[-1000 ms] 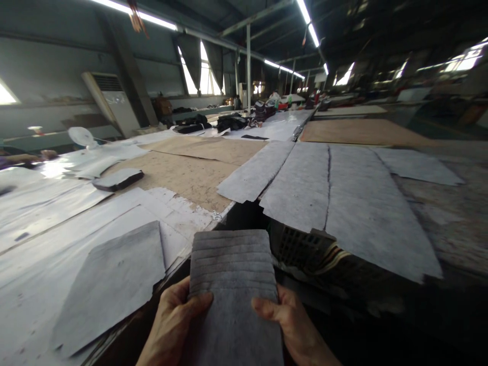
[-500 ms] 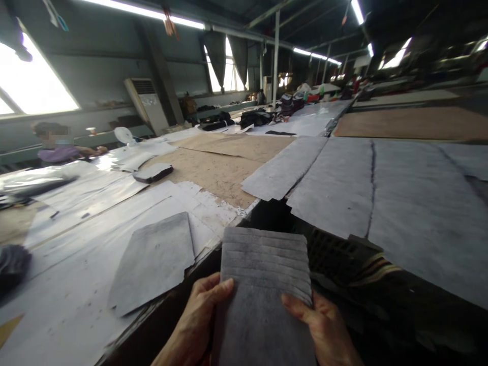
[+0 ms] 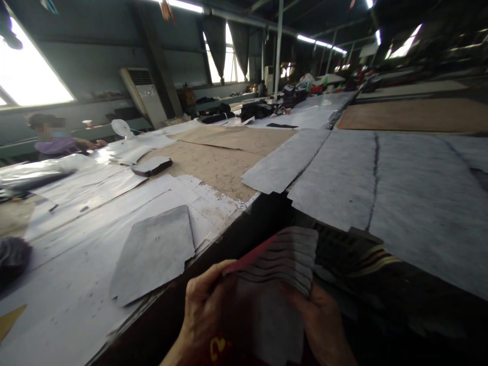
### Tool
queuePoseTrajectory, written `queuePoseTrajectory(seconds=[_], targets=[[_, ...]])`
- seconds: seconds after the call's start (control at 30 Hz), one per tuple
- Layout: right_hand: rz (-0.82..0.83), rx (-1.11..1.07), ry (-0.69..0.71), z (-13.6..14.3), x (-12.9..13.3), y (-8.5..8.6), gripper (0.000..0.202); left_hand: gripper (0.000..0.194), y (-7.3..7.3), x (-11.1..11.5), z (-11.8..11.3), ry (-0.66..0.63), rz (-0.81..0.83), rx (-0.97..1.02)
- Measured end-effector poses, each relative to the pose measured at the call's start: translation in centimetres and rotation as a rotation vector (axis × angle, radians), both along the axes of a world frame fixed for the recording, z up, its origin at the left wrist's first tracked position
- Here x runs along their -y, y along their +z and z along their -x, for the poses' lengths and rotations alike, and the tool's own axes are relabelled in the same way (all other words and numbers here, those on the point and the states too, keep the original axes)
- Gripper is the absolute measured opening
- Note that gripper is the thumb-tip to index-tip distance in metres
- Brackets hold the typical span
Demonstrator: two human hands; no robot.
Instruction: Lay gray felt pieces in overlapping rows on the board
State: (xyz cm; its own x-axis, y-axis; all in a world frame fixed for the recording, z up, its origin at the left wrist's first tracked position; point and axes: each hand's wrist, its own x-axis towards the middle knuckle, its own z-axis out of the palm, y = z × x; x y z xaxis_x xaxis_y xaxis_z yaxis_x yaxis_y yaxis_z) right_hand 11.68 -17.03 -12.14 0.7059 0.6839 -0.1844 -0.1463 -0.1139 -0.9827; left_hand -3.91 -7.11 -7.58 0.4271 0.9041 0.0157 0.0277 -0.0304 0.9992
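A stack of grey fabric pieces (image 3: 278,310), its layered edges fanned out at the top, is held between both hands at the bottom centre. My left hand (image 3: 209,300) grips its left side, where a dark red face of the stack shows, with a small yellow mark low down. On the right side, my right hand (image 3: 320,315) is closed round the edge, the thumb over the grey face. A flat grey piece (image 3: 156,254) lies on the white-covered table to the left of my left hand.
The white-covered table (image 3: 76,284) fills the left, with brown paper (image 3: 213,157) beyond. Large grey sheets (image 3: 335,178) spread at the right, above a dark crate (image 3: 335,249). A person (image 3: 57,142) sits at the far left. A dark gap runs between the tables.
The stack has bent and twisted, its left edge folding over so that the dark red face shows. My left hand has turned and risen slightly. The view has tilted a little.
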Motion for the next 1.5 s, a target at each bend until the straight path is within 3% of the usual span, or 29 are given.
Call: queuePoseTrajectory(seconds=[0.1,0.17,0.27,0.37,0.43,0.5,0.57,0.63,0.77,0.87,0.93,1.0,1.1,1.17,1.3,1.37,1.5], targets=[[-0.018,-0.012,0.053,-0.2,0.0,0.4,0.032,0.027,-0.2,-0.5,-0.2,-0.112,0.423,0.202],[-0.022,-0.024,0.065,-0.3,0.0,0.6,0.031,0.028,-0.1,-0.6,-0.3,-0.187,0.503,0.236],[-0.062,-0.196,0.126,-0.5,-0.1,0.6,0.029,0.029,-0.1,-0.5,0.0,-0.176,0.39,0.114],[-0.129,-0.493,0.219,-0.4,-0.4,0.7,0.026,0.023,-0.2,-0.4,0.2,-0.058,-0.007,-0.081],[-0.146,-0.563,0.197,-0.3,-0.6,0.9,0.027,0.02,-0.4,-0.6,0.1,0.002,-0.112,-0.095],[-0.144,-0.475,0.139,-0.3,-0.6,1.1,0.029,0.022,-0.5,-0.8,-0.1,-0.027,0.077,0.033],[-0.139,-0.366,0.118,-0.5,-0.6,1.2,0.03,0.026,-0.6,-0.9,-0.2,-0.134,0.327,0.18],[-0.137,-0.325,0.131,-0.7,-0.6,1.3,0.028,0.028,-0.7,-0.8,-0.2,-0.249,0.458,0.227],[-0.164,-0.408,0.236,-1.0,-0.6,1.1,0.029,0.023,-1.0,-0.5,0.4,-0.221,0.466,0.086],[-0.175,-0.438,0.314,-0.9,-0.7,0.8,0.03,0.022,-1.2,-0.3,0.6,-0.103,0.259,-0.061],[-0.145,-0.333,0.266,-0.7,-0.8,0.7,0.032,0.021,-1.1,-0.1,0.4,-0.036,0.159,-0.113],[-0.062,-0.083,0.13,-0.6,-0.9,0.7,0.032,0.021,-0.8,0.2,0.0,-0.02,0.26,-0.033],[0.052,0.233,-0.019,-0.7,-0.9,1.0,0.031,0.026,-0.3,0.6,-0.7,-0.06,0.543,0.185],[0.04,0.189,0.033,-0.9,-0.8,1.3,0.03,0.03,-0.1,0.7,-0.9,-0.068,0.598,0.227],[-0.075,-0.169,0.173,-1.2,-0.5,1.8,0.035,0.033,-0.7,0.4,-1.0,-0.095,0.577,0.219],[-0.116,-0.275,0.162,-1.2,-0.4,1.9,0.039,0.035,-1.4,0.3,-1.0,-0.114,0.588,0.229],[-0.125,-0.284,0.103,-1.3,-0.1,1.6,0.042,0.039,-2.4,0.2,-1.3,-0.108,0.603,0.256]])
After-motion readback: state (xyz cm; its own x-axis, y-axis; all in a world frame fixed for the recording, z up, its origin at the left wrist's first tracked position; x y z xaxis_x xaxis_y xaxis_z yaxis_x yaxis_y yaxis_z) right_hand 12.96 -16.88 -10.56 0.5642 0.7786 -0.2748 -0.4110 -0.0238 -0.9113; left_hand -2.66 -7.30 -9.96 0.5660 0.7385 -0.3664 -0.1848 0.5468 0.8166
